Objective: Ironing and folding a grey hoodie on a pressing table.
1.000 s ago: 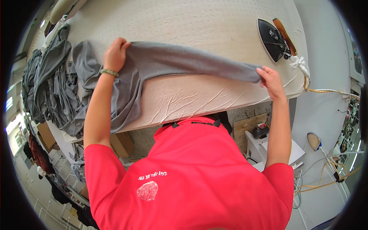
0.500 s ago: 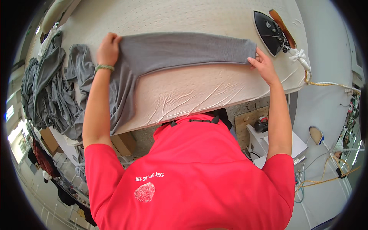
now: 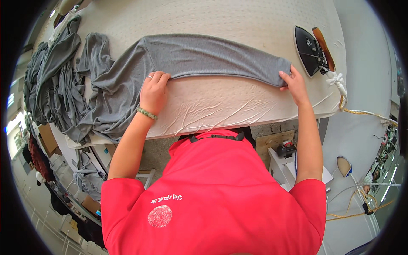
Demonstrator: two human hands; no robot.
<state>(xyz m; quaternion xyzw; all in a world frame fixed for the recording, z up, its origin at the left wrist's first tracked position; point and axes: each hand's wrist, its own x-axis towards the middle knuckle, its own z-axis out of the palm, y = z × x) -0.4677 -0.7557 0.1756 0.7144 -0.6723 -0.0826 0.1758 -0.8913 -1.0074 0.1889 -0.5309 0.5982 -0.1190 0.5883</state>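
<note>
A grey knit garment (image 3: 216, 59) lies on the padded ironing table, with one sleeve stretched out to the right. My left hand (image 3: 154, 92) is closed on the sleeve's lower edge near the underarm, its fingertips pressed together on the cloth. At the far end of the sleeve, my right hand (image 3: 295, 86) pinches the cuff (image 3: 281, 73) between thumb and fingers. The garment's body spreads in loose folds to the left of my left hand. Just beyond my right hand, a black iron (image 3: 309, 51) with a wooden handle rests on the table.
Several crumpled grey garments (image 3: 53, 85) are heaped at the table's left end. A cord (image 3: 361, 112) runs from the iron off the right edge. The pale table cover (image 3: 204, 112) is wrinkled near the front edge. A white cabinet (image 3: 280, 168) stands below, at the right.
My left hand has come down and right, from the sleeve's top at the shoulder to its lower edge. The shoulder now lies flatter, and the cuff has shifted slightly down and right.
</note>
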